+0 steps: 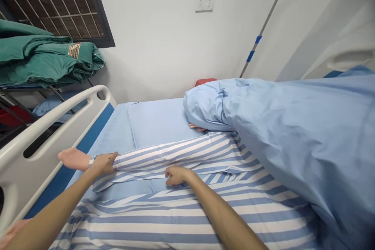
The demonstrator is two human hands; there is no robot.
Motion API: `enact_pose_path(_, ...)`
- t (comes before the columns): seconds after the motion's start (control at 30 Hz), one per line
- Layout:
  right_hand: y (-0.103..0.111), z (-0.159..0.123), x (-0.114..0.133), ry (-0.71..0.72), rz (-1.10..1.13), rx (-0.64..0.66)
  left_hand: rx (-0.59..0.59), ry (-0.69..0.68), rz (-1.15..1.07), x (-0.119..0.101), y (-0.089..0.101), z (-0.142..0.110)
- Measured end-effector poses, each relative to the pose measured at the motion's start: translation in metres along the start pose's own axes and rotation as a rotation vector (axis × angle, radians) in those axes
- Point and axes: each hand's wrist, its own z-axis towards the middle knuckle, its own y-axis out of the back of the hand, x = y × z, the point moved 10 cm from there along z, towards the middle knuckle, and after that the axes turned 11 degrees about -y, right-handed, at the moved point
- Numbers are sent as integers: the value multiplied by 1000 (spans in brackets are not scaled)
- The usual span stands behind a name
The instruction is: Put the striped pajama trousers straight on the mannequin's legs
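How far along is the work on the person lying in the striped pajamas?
Done: the striped sleeve covers the lying person's arm down to the wrist. In hand: the left hand holds that cuff, and the right hand is at a fold of the striped garment. Left: the blue cover lies over the far side of the body, with neither hand on it and another hand showing beneath it.

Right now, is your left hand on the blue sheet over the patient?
No, your left hand rests on the striped sleeve near the wrist, away from the blue sheet.
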Motion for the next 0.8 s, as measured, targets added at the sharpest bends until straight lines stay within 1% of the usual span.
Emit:
enact_pose_path(0.1,5,1,-1,9,0,-58,-27,-9,37,3,34,-7)
enact_pose_path(0.13,9,1,0,22,5,-104,-34,-12,54,4,47,-10)
enact_pose_path(0.23,26,-2,4,59,-36,-297,-46,-11,90,4,89,-22)
enact_pose_path(0.3,34,-5,6,72,-44,-375,-56,1,104,3,114,-30)
enact_pose_path(0.4,44,-10,6,60,14,-448,-66,2,152,-3,140,-41)
enact_pose_path(0.47,48,-13,5,38,48,-476,-64,-4,190,-6,148,-47)
enact_pose_path(0.57,49,-16,5,25,72,-490,-53,3,219,-8,151,-51)
enact_pose_path(0.7,54,-24,12,76,67,-562,-57,44,195,-6,143,-48)
enact_pose_path(0.8,67,-33,16,90,59,-686,-87,101,121,-3,130,-43)
